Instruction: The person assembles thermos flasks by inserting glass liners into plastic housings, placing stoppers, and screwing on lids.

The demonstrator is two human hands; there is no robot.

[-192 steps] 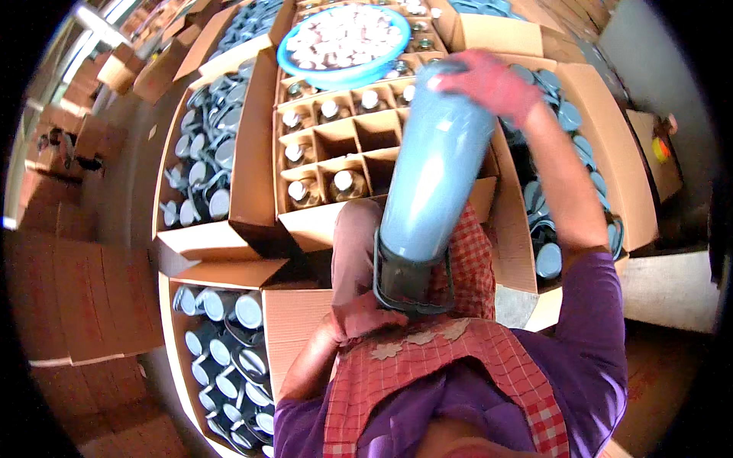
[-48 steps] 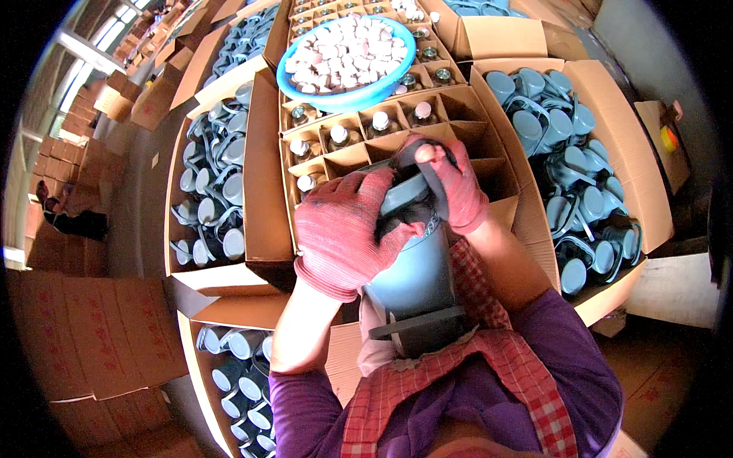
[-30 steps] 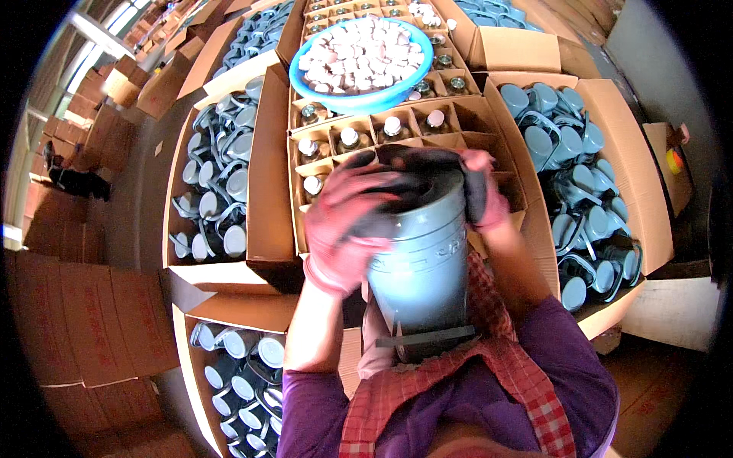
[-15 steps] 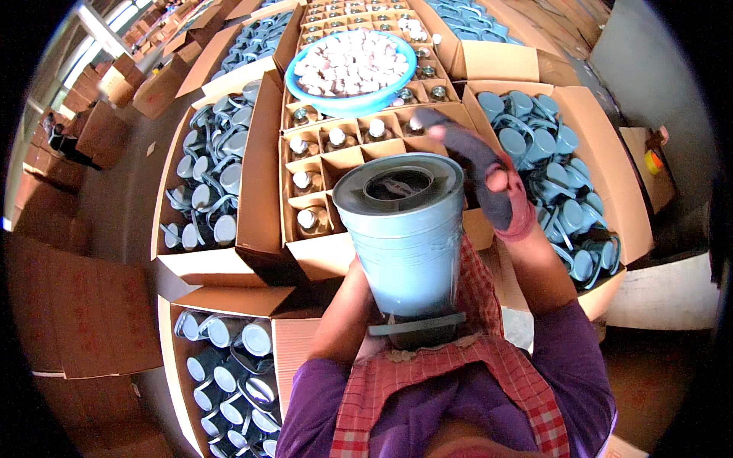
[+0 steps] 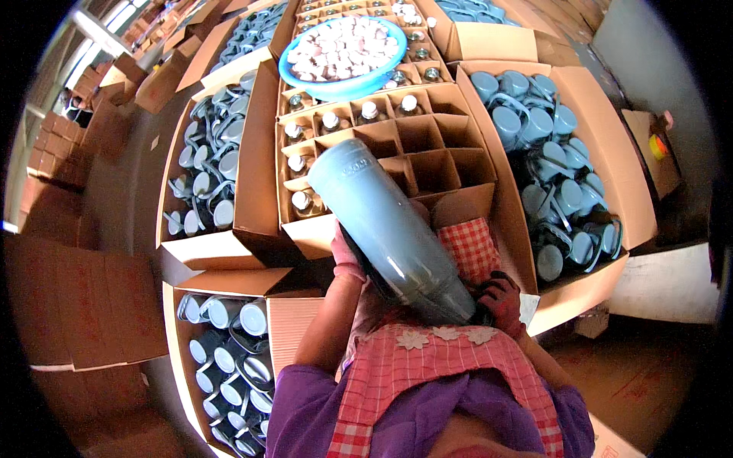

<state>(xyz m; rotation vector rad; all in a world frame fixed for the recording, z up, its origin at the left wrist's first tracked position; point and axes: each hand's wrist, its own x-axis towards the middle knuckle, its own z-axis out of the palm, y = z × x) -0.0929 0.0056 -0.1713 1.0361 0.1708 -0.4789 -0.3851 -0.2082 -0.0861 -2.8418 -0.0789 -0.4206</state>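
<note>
Blue and glossy, a long flask [image 5: 393, 229] lies tilted over the person's lap, its broad, embossed end pointing to 11 o'clock and its narrower end to 5 o'clock, close to the red checked apron [image 5: 443, 366]. At the flask's 8 o'clock side the gloved left grip [image 5: 346, 256] rests against its flank; most of those fingers are hidden behind it, so I cannot tell whether they are closed. The gloved right grip [image 5: 500, 299], at 4 o'clock, has its dark fingers curled about the flask's narrow lower end. Toward 12 o'clock stands a divided carton [image 5: 309, 238], its near edge partly covered by the flask, with white-topped bottles [image 5: 303, 201] upright in compartments along its 9 and 12 o'clock sides. Beyond these, between 11 and 12 o'clock, sits a blue basin [image 5: 345, 91] heaped with small whitish pieces [image 5: 340, 49]. Open cartons of blue-grey, handled parts flank the flask: a left carton [image 5: 257, 153] at 10 o'clock, a right carton [image 5: 611, 145] between 2 and 3, and a lower carton [image 5: 294, 324] between 7 and 8, beside the person's left forearm.
</note>
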